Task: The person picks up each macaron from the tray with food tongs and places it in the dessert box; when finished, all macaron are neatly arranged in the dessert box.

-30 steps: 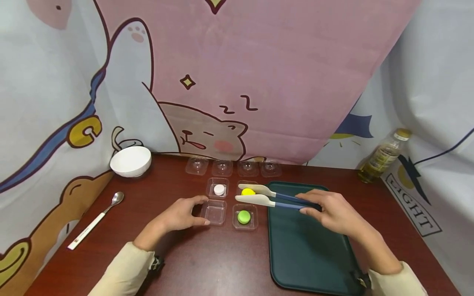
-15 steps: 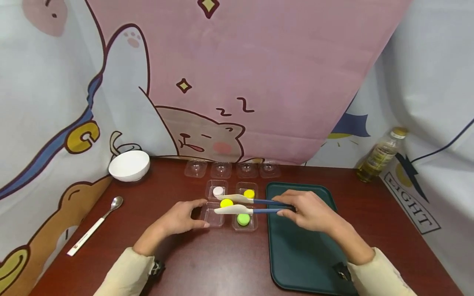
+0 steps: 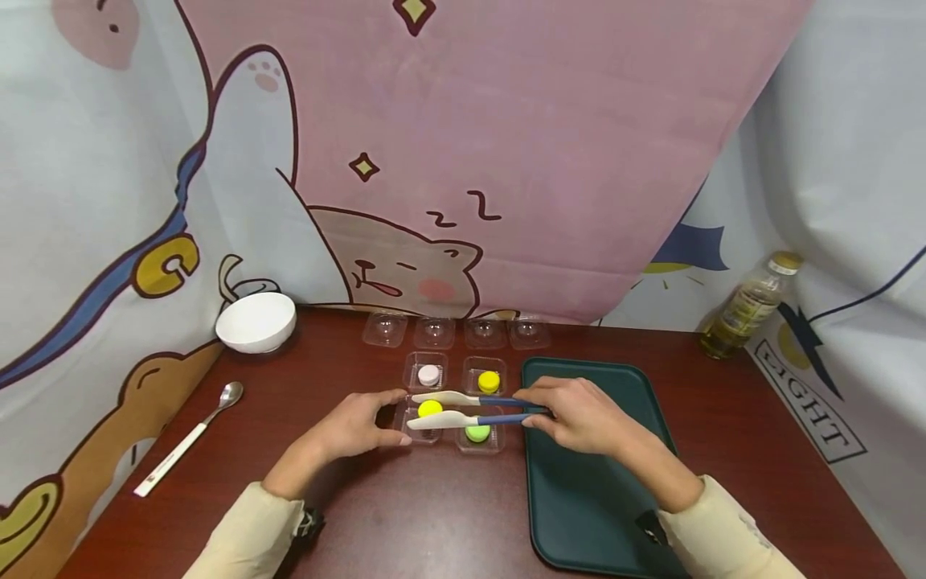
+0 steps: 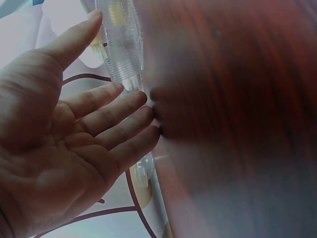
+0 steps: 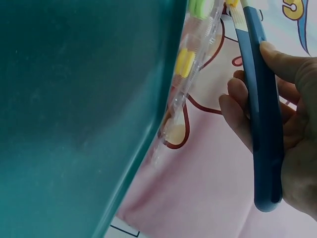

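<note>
We find the left hand (image 3: pixel 354 422) spread, its fingers extended and thumb held apart, at the near-left clear container (image 3: pixel 427 438); we cannot tell how firmly it touches the wall. The right hand (image 3: pixel 579 414) pinches the blue handles of the tongs (image 3: pixel 444 420), which point toward the left hand. Between the tong tips, just to the right of the left hand, sits a yellow macaron (image 3: pixel 430 408), at the container; we cannot tell whether it rests on the container's floor.

Between the hands, partly under the tongs, we note a green macaron (image 3: pixel 477 435) in its container. Ahead of it, beyond the tongs, lies a second yellow macaron (image 3: pixel 489 381); ahead of the left hand's container, a pale macaron (image 3: pixel 428 375). The dark green tray (image 3: pixel 593 507) lies beneath the right hand on the table (image 3: pixel 405 515). To the left hand's left we record a spoon (image 3: pixel 174 454).
</note>
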Demonstrator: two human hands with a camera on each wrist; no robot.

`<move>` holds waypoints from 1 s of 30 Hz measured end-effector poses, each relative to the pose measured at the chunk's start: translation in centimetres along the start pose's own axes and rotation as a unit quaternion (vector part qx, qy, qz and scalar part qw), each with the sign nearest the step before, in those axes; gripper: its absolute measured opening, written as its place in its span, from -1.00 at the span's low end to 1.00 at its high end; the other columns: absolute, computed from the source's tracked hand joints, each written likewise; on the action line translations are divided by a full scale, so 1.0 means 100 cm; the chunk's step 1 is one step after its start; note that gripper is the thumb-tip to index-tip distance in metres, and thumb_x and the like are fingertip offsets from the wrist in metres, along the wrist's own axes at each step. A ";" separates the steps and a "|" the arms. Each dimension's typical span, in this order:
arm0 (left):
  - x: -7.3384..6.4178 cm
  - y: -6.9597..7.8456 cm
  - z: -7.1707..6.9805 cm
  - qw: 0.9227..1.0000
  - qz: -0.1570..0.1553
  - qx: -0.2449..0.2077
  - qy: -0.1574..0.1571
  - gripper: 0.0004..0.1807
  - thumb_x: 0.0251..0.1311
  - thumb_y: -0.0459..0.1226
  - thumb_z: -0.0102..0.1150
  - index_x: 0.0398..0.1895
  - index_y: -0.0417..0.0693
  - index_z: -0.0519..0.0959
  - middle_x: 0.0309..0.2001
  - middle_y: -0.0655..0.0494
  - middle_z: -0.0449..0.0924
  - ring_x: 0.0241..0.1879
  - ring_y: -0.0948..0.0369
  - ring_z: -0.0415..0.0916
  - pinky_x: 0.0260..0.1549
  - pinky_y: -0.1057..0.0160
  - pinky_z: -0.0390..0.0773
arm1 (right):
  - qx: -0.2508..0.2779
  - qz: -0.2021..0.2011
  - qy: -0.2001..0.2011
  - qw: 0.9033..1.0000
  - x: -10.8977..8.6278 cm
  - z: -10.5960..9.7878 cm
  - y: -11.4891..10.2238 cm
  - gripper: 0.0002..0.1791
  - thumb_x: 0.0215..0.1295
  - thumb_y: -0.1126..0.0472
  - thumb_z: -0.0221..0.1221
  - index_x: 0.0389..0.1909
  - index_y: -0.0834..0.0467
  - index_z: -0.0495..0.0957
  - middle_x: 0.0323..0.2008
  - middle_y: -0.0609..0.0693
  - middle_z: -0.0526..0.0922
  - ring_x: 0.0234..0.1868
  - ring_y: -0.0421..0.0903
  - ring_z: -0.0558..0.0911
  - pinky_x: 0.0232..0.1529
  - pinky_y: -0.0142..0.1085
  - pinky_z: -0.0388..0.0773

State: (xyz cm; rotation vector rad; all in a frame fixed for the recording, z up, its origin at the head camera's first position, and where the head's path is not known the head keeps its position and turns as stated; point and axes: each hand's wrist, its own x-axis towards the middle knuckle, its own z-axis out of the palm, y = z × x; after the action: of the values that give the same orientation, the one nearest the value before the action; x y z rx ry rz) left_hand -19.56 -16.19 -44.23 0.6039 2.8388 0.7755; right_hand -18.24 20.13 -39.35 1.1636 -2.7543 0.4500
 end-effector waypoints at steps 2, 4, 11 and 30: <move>0.000 0.000 0.000 1.000 -0.001 0.000 0.001 -0.13 0.01 0.04 0.54 0.36 -0.17 0.49 0.26 -0.10 0.61 0.24 -0.02 0.57 0.26 -0.05 0.53 | -0.005 -0.001 -0.002 1.000 0.002 0.003 -0.001 -0.63 0.30 0.10 0.36 0.10 0.08 0.69 -0.14 -0.05 0.75 -0.55 -0.44 0.36 -0.55 -0.53 0.30; 0.000 -0.001 0.000 1.000 -0.002 -0.002 0.001 -0.13 0.00 0.04 0.55 0.36 -0.16 0.49 0.25 -0.09 0.61 0.23 -0.01 0.58 0.25 -0.04 0.53 | -0.011 -0.002 -0.002 1.000 0.003 0.005 -0.001 -0.63 0.30 0.09 0.36 0.10 0.08 0.69 -0.14 -0.04 0.75 -0.54 -0.43 0.37 -0.55 -0.53 0.31; -0.001 -0.001 0.000 1.000 -0.006 -0.001 -0.005 -0.13 0.01 0.05 0.54 0.37 -0.15 0.48 0.27 -0.07 0.60 0.24 0.01 0.56 0.26 -0.04 0.53 | -0.019 -0.006 -0.004 1.000 0.006 0.008 -0.002 -0.64 0.31 0.08 0.35 0.09 0.09 0.70 -0.16 -0.03 0.75 -0.53 -0.41 0.38 -0.53 -0.53 0.32; 0.002 0.001 -0.003 1.000 0.004 0.012 -0.007 -0.12 0.00 0.05 0.54 0.37 -0.17 0.49 0.23 -0.09 0.63 0.21 0.00 0.59 0.24 -0.04 0.55 | -0.023 -0.001 -0.015 1.000 0.009 0.012 -0.003 -0.63 0.32 0.07 0.34 0.11 0.09 0.69 -0.11 -0.04 0.74 -0.52 -0.39 0.41 -0.52 -0.52 0.34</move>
State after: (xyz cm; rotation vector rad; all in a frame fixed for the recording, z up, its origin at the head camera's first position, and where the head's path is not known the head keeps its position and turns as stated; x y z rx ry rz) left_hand -19.72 -16.13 -43.93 0.6221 2.8375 0.7375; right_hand -18.64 18.93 -40.22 1.1722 -2.7716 0.3688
